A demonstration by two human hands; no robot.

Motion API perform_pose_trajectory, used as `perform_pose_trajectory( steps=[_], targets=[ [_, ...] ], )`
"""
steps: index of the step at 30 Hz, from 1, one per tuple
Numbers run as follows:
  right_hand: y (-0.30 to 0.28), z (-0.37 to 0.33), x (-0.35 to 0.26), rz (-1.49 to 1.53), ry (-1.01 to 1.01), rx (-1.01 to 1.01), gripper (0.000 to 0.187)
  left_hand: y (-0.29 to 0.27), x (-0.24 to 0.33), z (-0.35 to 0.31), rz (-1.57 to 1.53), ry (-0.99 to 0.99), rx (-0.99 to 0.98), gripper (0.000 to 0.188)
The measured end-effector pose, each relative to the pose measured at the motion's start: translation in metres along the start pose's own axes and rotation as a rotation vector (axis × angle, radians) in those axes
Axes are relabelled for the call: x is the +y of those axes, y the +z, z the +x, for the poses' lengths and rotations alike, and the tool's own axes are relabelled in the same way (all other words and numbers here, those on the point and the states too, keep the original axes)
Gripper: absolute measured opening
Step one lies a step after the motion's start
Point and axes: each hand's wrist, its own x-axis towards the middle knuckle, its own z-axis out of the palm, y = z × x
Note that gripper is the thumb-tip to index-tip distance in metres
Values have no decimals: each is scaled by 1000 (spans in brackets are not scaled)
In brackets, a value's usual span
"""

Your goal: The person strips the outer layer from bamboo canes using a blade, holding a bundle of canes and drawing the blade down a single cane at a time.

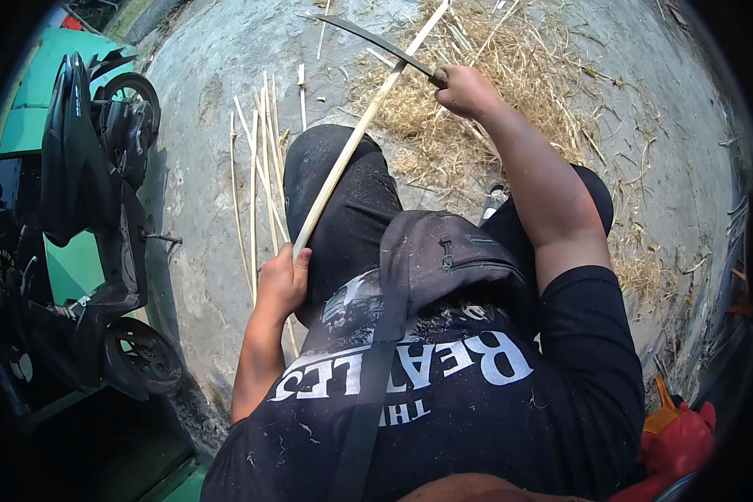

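A long pale bamboo strip point(343, 159) slants up across my left knee, away from me and to the right. My left hand point(282, 282) is closed round its near end. In my right hand point(468, 90) is the handle of a long, curved, dark-bladed knife point(375, 39). The blade crosses the strip near its far part and appears to touch it. My fingers wrap the handle, so most of it is hidden.
Several thin strips point(255, 184) lie on the grey ground left of my knee. Curly shavings point(510, 58) are heaped ahead and to the right. A dark motorbike point(100, 201) stands at the left. Something red point(682, 439) sits at the lower right.
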Motion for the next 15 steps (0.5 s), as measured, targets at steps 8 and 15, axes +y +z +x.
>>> perform_pose_trajectory(
  steps=[8,15],
  targets=[
    [20,-25,-35,-14,-538,85,13,-1,-12,-7,-76,13,-46,52],
    [5,-29,-33,-31,-587,36,17,1,-16,-2,-94,42,-40,54]
  ],
)
